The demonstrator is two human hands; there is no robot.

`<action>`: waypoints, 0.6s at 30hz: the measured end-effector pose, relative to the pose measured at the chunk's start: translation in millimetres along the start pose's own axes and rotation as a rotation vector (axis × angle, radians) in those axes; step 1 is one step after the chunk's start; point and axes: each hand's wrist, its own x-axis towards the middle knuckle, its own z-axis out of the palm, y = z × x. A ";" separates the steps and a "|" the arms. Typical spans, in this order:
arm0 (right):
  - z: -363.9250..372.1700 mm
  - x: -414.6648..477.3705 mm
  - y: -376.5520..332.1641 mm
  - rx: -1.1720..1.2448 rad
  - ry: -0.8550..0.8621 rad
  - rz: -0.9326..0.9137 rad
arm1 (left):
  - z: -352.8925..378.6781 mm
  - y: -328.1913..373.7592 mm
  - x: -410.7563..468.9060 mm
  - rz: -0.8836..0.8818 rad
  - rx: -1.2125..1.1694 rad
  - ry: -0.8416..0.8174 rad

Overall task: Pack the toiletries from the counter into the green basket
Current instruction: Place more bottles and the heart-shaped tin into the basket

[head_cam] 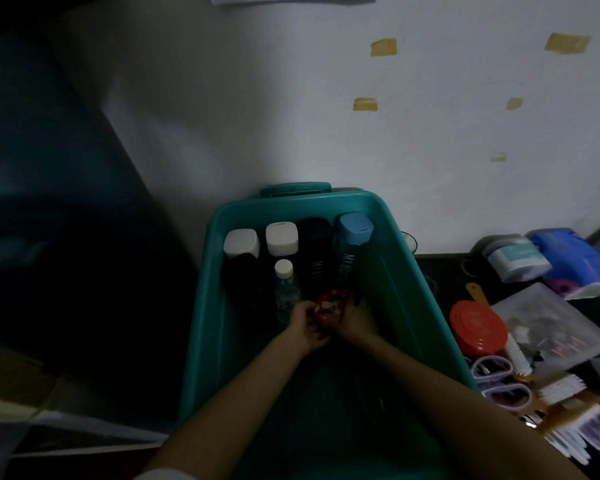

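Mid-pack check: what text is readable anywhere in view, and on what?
"MY BOTT", rest hidden: blue-capped bottle in the green basket.
"MY B", dim, partly hidden: black bottle beside it.
No legible words, picture only: red case held by left hand and right hand.
Too blurred: label on the jar.

1. A dark counter [444, 265] runs along the right, against the white wall.
2. At its back stands a pale jar [515, 259] with a teal label, just beside a blue packet [568, 258].
3. A round orange container [478, 327] sits nearer, touching a translucent pouch [548, 327].
4. A yellow handle [475, 292] pokes out behind the orange container.
5. Purple-handled scissors [499, 379] lie at the near edge, beside white-bristled brushes [518, 355].
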 end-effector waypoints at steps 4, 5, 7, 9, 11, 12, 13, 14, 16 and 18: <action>-4.6 -3.4 3.2 0.091 0.001 -0.023 | 0.9 -2.3 -1.1 0.012 -0.001 -0.015; -4.8 -4.9 4.1 0.091 -0.001 -0.030 | -0.4 -2.2 -0.9 0.017 -0.009 -0.012; -5.1 -8.2 5.6 0.063 -0.021 -0.022 | -2.8 -2.5 -0.1 0.033 -0.022 -0.005; -6.4 -9.9 6.2 0.038 -0.041 -0.022 | -4.0 -3.4 1.0 0.043 -0.024 0.004; -9.0 -10.5 5.6 0.029 -0.045 -0.046 | -3.0 -4.0 -0.6 0.044 -0.012 0.009; -10.3 -11.2 4.7 0.025 -0.040 -0.064 | -2.5 -3.8 -1.6 0.043 -0.007 0.009; -10.6 -11.9 4.4 0.021 -0.030 -0.083 | -2.3 -3.5 -2.0 0.041 -0.007 0.007; -10.6 -12.9 4.5 0.018 -0.019 -0.097 | -2.5 -2.9 -2.0 0.039 -0.009 0.004; -9.4 -13.5 5.4 0.008 -0.004 -0.087 | -2.4 -1.5 -2.4 0.033 -0.006 0.000; -9.1 -13.3 5.4 -0.052 0.001 -0.045 | -1.2 0.0 -4.3 0.031 0.001 -0.020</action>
